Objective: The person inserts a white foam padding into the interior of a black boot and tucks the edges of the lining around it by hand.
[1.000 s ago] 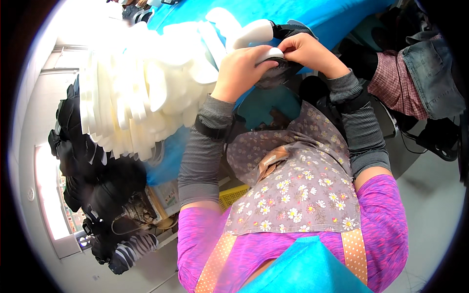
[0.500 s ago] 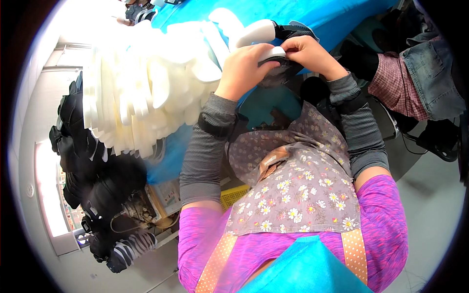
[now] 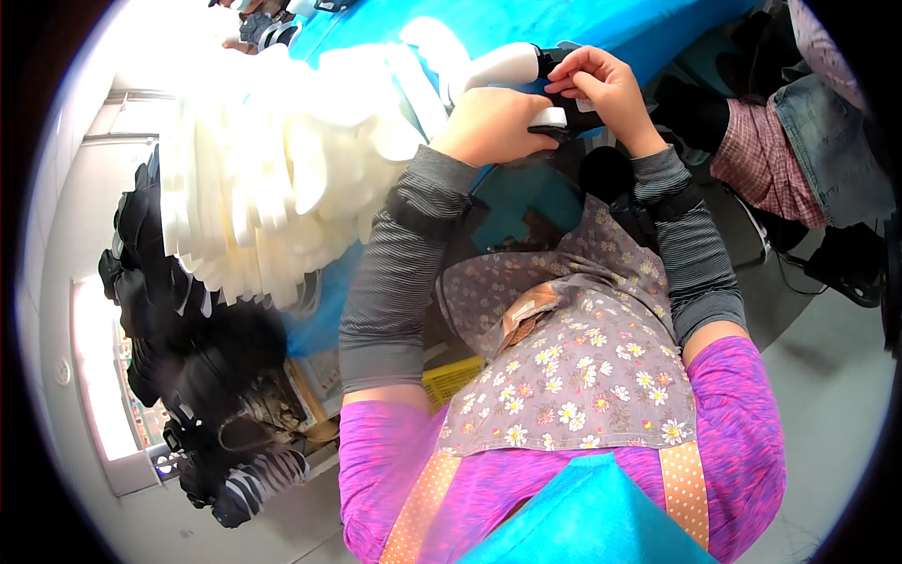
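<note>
My left hand point(image 3: 493, 122) is closed round a black piece with a white insert point(image 3: 548, 118), whose white end sticks out past the fingers. Just to its right, my right hand point(image 3: 609, 94) is raised, thumb and fingertips drawn together in a pinch. Whatever lies between those fingertips is too small to make out. Behind both hands, a white foam-like form point(image 3: 503, 66) lies on the blue-covered table, its right end against a black item point(image 3: 554, 58) partly hidden by my right hand.
A big stack of white, curved foam-like pieces point(image 3: 282, 160) fills the table's left side. Black fabric items point(image 3: 216, 352) hang below it. A blue cover point(image 3: 648, 38) lies over the table. To the right sits another person in a plaid garment point(image 3: 766, 174). A yellow basket point(image 3: 451, 381) is under the table.
My right hand has come away from the piece, up and to the right. My left hand has turned and moved slightly right, still holding it.
</note>
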Demonstrator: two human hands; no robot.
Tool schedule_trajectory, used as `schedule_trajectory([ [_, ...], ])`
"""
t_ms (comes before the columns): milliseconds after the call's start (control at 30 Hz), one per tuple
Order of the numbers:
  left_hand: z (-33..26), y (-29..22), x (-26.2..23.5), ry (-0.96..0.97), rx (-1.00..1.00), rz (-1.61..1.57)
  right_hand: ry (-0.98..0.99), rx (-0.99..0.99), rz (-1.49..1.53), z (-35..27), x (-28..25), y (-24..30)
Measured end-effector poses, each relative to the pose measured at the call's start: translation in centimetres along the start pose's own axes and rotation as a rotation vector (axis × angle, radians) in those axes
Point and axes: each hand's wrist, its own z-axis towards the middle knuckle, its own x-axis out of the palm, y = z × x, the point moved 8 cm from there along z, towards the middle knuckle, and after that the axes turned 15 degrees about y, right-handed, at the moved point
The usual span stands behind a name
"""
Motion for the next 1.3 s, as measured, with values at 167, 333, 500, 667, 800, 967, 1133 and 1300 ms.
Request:
schedule_trajectory([
  [167, -0.1, 1.4, 0.4, 0.018, -0.046, -0.065, -0.059, -0.032, -0.034, 0.2, 0.2, -0.4],
  [333, 0.2, 1.2, 0.3, 0.033, -0.065, -0.073, -0.061, 0.001, -0.041, 0.3, 0.0, -0.6],
  [500, -1.1, 0.6, -1.3, -0.101, -0.010, -0.089, -0.253, -0.285, 0.105, -2.3, -1.0, 2.7],
  [667, -3.3, 2.4, -2.0, -0.249, 0.089, -0.206, -0.642, -0.253, -0.067, -6.0, -5.9, 1.1],
  [800, -5.8, 3.3, -2.0, -0.361, 0.059, -0.324, -0.550, 0.082, -0.176, -6.9, -5.6, -4.9],
  [967, -5.7, 2.8, -2.0, -0.330, 0.034, -0.238, -0.652, 0.109, -0.115, -7.0, -6.0, -5.3],
  [1133, -7.6, 2.3, -2.7, -0.484, 0.077, -0.321, -0.410, 0.172, 0.546, -5.9, -4.0, -4.7],
  [1300, -9.0, 0.4, -3.1, -0.599, 0.139, -0.370, -0.283, 0.128, 0.592, -6.5, -4.1, -2.1],
])
